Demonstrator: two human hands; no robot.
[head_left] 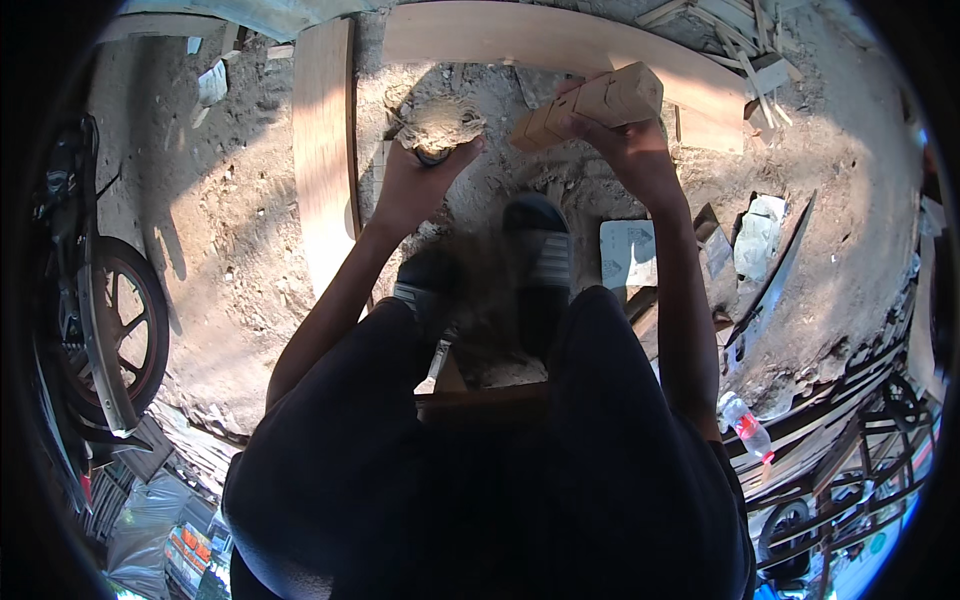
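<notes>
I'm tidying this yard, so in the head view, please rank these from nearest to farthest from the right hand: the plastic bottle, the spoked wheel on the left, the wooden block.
1. Wooden block: in the right hand's grip.
2. Plastic bottle: lower right.
3. Spoked wheel: far left.

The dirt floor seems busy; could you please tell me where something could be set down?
The widest bare patch of dirt floor lies between the wheel at left and the lengthwise plank; another lies right of the curved dark strip. It is crowded around the left hand, right hand, wooden block and shoes, and at upper right, where scrap sticks lie.
</notes>
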